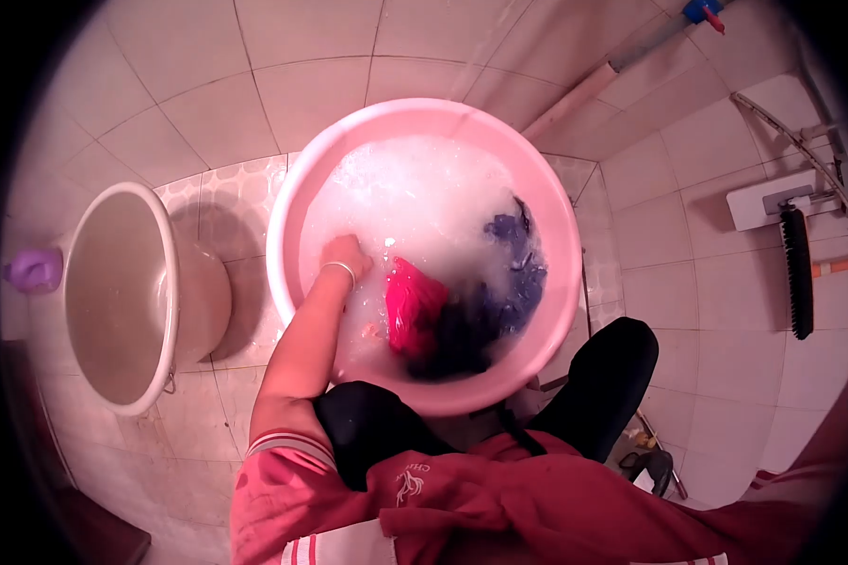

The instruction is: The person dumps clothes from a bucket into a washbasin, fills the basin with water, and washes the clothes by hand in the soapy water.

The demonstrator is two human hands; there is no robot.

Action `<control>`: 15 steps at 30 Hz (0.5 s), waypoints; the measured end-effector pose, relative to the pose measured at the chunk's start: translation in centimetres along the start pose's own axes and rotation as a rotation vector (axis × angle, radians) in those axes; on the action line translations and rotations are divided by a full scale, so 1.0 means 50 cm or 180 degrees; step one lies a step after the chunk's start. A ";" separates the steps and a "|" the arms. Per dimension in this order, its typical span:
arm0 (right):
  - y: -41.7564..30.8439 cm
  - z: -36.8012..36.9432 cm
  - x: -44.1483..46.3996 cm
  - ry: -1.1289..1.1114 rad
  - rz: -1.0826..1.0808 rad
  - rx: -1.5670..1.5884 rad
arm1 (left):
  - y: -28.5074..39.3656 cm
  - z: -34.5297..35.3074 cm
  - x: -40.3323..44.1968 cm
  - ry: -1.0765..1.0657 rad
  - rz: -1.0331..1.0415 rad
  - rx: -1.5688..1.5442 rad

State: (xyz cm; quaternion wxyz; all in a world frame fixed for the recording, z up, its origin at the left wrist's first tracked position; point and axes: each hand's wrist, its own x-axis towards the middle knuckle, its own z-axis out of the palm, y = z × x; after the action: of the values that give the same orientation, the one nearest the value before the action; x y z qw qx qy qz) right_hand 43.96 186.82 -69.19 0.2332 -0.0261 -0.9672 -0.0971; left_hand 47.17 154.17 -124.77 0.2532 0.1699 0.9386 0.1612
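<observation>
A large pink basin [283, 212] holds cloudy, sudsy water [400, 184]. My left hand [346, 252], with a bracelet at the wrist, dips into the suds at the basin's left side. Its fingers look curled into a fist, and whatever they may hold is hidden by foam. Just right of this hand, a bright pink-red wet cloth [413, 306] pokes out of the water. Dark blue wet fabric [513, 292] spreads through the right and lower part of the basin. My right hand is out of view; only that arm's red sleeve shows at the right edge.
A cream-coloured bucket [203, 292] stands tilted-looking left of the basin, with a purple object [36, 270] beyond it. On the right wall hang a black-bristled brush [797, 273] and a white holder [773, 200]. A pipe with a blue valve [699, 11] runs along the upper right.
</observation>
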 end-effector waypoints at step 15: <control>-0.280 0.784 -0.878 -0.2433 -0.0341 0.3092 | 0.189 -0.084 -0.078 -0.0422 0.0216 -0.2989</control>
State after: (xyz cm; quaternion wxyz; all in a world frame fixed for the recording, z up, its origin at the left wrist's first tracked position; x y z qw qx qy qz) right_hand 64.20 180.72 -125.90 -0.1496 0.0986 -0.9161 0.3588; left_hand 50.35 160.13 -116.01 0.3565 0.0775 0.7400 0.5650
